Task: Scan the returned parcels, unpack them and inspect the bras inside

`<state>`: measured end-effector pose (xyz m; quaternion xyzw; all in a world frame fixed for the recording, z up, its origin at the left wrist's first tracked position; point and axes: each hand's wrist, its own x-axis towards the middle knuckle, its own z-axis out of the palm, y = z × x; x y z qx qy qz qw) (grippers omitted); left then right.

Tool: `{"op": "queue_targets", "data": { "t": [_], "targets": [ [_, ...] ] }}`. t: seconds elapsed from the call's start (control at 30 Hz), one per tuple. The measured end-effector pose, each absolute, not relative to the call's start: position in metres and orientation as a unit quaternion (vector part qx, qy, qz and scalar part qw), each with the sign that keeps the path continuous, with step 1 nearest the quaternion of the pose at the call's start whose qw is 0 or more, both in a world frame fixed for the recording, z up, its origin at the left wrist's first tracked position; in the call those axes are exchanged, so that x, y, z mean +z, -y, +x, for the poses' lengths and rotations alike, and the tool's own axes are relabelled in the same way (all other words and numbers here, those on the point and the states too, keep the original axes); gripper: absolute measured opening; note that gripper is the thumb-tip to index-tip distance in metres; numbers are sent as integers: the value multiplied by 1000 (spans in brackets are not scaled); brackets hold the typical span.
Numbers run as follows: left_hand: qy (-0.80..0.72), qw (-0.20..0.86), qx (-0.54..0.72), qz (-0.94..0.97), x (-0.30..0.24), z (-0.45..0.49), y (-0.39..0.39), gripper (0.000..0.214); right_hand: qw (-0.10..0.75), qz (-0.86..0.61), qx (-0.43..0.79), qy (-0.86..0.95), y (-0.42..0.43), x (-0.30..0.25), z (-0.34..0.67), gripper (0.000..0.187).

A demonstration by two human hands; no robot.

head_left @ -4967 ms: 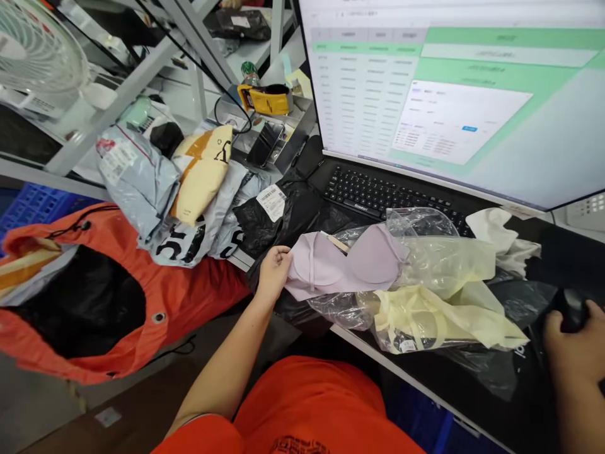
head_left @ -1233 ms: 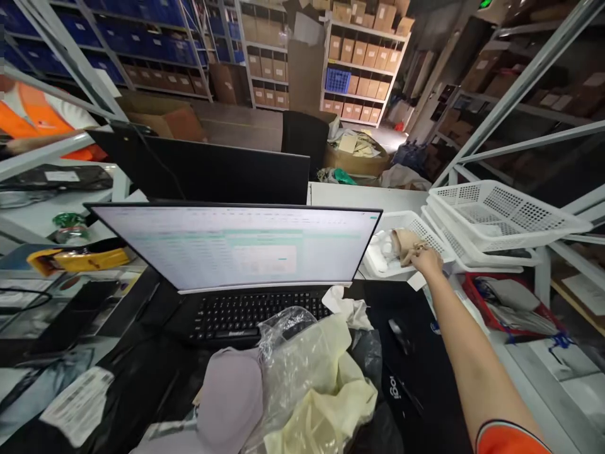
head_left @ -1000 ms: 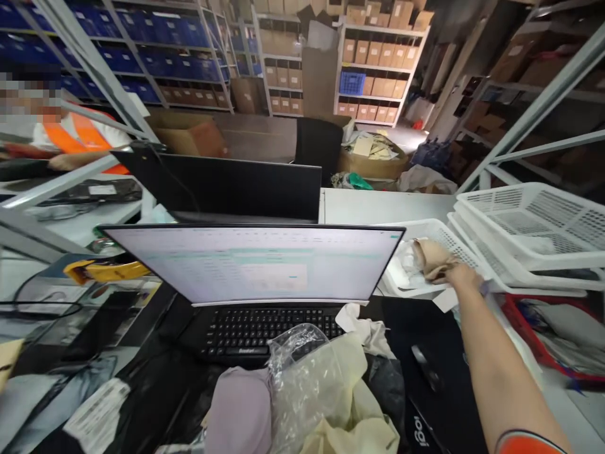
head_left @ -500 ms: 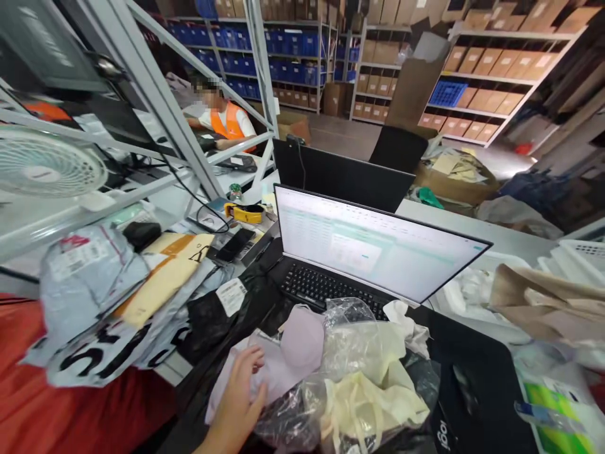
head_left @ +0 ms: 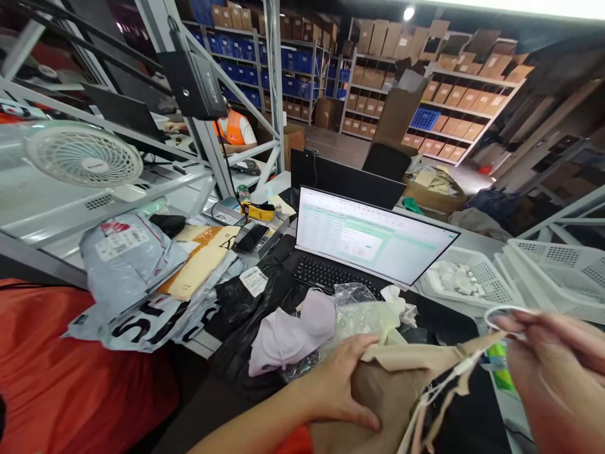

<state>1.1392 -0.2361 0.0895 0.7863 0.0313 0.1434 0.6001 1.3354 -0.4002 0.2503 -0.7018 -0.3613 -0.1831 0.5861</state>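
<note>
My left hand (head_left: 338,384) grips a tan bra (head_left: 397,384) by its body, thumb in front and fingers behind the upper edge. At the right, my right hand (head_left: 548,359) pinches the end of its strap, pulled out sideways, with a white loop (head_left: 508,310) at the fingers. Loose pale straps and cords hang between the hands. Beyond my left hand lies a lilac bra (head_left: 293,331) on black plastic. Next to it is a clear plastic bag (head_left: 354,296) with pale yellow fabric (head_left: 373,318), partly hidden by the tan bra.
An open laptop (head_left: 373,236) stands behind the fabrics. Grey mailing bags (head_left: 127,258) are piled at left near a phone (head_left: 252,238) and a fan (head_left: 89,154). White baskets (head_left: 472,296) stand at right. A co-worker in an orange vest (head_left: 234,129) sits beyond the frame.
The tan bra has come in from the right and is now held between both hands. My left hand has left the lilac bra; my right hand has come into view.
</note>
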Motion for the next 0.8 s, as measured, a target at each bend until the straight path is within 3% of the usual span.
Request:
{"op": "queue_targets", "data": {
  "t": [0.1,0.27,0.33,0.47,0.67,0.8],
  "targets": [
    [4,653,64,755,92,1137,233,115,613,-674,-197,361,382,248,1311,13],
    [-73,707,-39,702,68,1136,229,53,611,-689,-148,362,354,219,1340,12],
    [-112,724,-53,678,57,1136,225,54,637,-699,-70,316,345,200,1362,20],
    [-133,750,38,646,45,1138,208,53,662,-698,24,272,328,156,1396,30],
    [-227,829,97,503,33,1130,173,56,637,-726,72,250,327,120,1407,34],
    [-326,796,155,485,38,1123,145,55,636,-725,53,260,344,134,1395,31]
  ]
}}
